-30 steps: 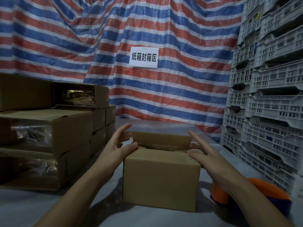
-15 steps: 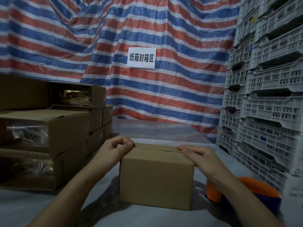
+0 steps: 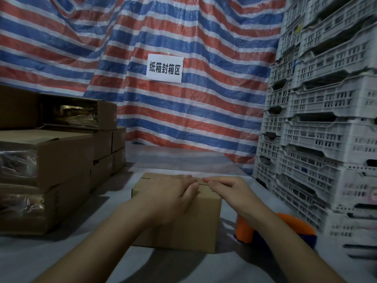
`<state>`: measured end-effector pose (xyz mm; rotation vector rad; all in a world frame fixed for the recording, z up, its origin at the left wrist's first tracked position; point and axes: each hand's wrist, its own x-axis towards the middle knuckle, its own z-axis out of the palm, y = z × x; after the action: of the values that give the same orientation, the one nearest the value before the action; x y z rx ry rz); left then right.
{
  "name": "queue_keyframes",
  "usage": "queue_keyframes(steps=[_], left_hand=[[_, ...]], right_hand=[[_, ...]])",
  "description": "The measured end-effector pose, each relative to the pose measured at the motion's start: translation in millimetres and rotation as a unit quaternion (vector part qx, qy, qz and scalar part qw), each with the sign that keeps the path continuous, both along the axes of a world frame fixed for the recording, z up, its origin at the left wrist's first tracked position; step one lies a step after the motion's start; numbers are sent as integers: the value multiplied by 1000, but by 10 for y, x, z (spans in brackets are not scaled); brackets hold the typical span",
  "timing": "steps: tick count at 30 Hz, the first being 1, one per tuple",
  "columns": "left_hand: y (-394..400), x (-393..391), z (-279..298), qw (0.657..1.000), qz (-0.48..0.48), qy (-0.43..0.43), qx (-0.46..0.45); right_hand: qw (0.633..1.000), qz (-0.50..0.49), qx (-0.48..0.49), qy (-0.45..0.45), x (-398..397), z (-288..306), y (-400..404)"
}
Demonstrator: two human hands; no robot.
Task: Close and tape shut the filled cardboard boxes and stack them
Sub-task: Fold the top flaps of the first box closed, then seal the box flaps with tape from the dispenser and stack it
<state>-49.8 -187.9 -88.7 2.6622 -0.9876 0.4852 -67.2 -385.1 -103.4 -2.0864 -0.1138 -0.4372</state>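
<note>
Both hands, left hand [image 3: 173,193] and right hand [image 3: 230,190], press flat and open on the box [image 3: 183,227] flaps beneath them; lifting off for the tape dispenser [image 3: 285,229] could let the flaps spring up.

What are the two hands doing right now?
Left hand: open, pressing flat on the cardboard box top.
Right hand: open, fingers pressing the box top beside it.

Striped tarp [image 3: 183,119], stacked white crates [image 3: 326,129]

Brown box [image 3: 183,227]; red-blue-white striped tarp [image 3: 204,119] (white sign [image 3: 164,68]); orange tape dispenser [image 3: 289,225].
</note>
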Motion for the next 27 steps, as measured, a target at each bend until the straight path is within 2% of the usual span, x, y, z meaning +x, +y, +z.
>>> queue_keyframes(steps=[3,5,8,12,14,17,21,24,25,27], left_hand=[[24,27,1,1000,-1,22,3],[31,45,20,999,0,41,9],[33,44,31,998,-3,61,12],[31,26,35,996,-8,91,-9],[27,8,46,994,-8,105,-23],[24,-10,89,992,-16,118,-53],[55,-1,148,983,-36,151,-98],[83,41,171,967,-50,170,-180],[104,63,180,958,-53,186,-212],[169,109,192,932,-56,235,-269]], right_hand=[[995,4,-99,6,-101,45,-110],[981,-70,-183,4,-206,66,-283],[923,-200,-324,58,-456,48,-578],[850,-254,-427,176,-694,-125,-782],[855,-237,-424,185,-713,-248,-837],[875,-242,-396,139,-703,-422,-868],[857,-279,-428,64,-659,-569,-890],[852,-314,-417,35,-585,-574,-900],[853,-334,-400,20,-552,-532,-903],[886,-345,-308,-17,-493,-332,-887]])
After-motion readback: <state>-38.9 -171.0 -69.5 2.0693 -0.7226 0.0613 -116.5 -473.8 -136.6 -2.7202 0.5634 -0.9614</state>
